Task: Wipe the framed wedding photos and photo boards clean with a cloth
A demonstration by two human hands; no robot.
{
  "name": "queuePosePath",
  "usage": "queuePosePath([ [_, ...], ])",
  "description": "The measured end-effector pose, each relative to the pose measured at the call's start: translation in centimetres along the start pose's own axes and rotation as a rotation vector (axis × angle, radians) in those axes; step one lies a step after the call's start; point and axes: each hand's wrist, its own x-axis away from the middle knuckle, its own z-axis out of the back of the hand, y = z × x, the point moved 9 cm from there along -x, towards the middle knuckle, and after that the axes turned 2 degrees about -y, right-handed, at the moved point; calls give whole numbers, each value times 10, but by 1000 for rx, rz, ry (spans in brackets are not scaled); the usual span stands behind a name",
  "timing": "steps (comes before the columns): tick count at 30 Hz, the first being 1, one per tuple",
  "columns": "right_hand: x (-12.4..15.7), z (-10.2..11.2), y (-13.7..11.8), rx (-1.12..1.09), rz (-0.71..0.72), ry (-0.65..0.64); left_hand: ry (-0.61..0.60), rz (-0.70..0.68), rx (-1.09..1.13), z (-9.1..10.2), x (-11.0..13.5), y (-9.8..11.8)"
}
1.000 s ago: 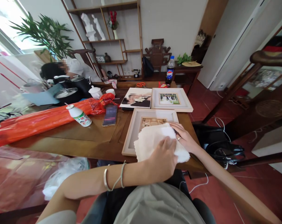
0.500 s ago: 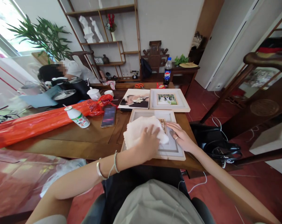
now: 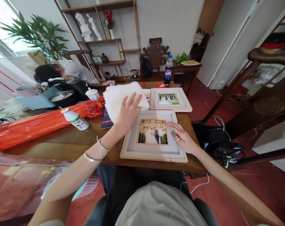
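My left hand (image 3: 129, 111) holds a white cloth (image 3: 115, 99), its fingers spread over the near side and the thumb hidden. The cloth is raised over the far left part of the table and covers most of a flat photo print and part of a phone (image 3: 106, 121). Below and to the right lies a framed wedding photo (image 3: 153, 131) in a pale box frame (image 3: 154, 156). On that frame's right side my right hand (image 3: 183, 138) rests flat, fingers stretched out toward the picture. Behind it lies a second framed photo (image 3: 169, 99).
A white bottle (image 3: 75, 119) leans on a long red plastic-wrapped bundle (image 3: 43, 121) at the left. Dark pots (image 3: 73, 91) and a white lidded pot (image 3: 92, 94) stand behind. A cola bottle (image 3: 168, 70) stands at the back. Another person (image 3: 71, 69) leans at the far left.
My left hand has lifted the cloth off the near frame and moved it up and left, uncovering the wedding photo. My right hand has stayed on the frame's right side.
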Motion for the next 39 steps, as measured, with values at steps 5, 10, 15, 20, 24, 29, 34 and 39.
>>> queuePosePath([
  [5, 0, 1, -1, 15, -18, 3, -215, -207, 45, -67, 14, 37],
  [10, 0, 0, 0, 37, -23, -21, -158, -322, 113, -74, -5, 75],
  [15, 1, -2, 0, 31, -22, -38, -110, -405, 162, -71, -33, 111],
  [20, 1, -2, -1, 24, -22, -44, -112, -423, 133, -75, -36, 118],
  [24, 1, -2, -1, 11, -31, -37, -138, -365, 75, -77, -25, 94],
  [29, 1, -1, 0, 17, -37, -28, -179, -289, 42, -79, -2, 47],
  [34, 1, -1, -1, 13, -32, -36, -226, -162, 8, -72, 23, 9],
  [39, 1, -2, -1, 14, -39, -45, -440, -238, 79, -46, 57, 34],
])
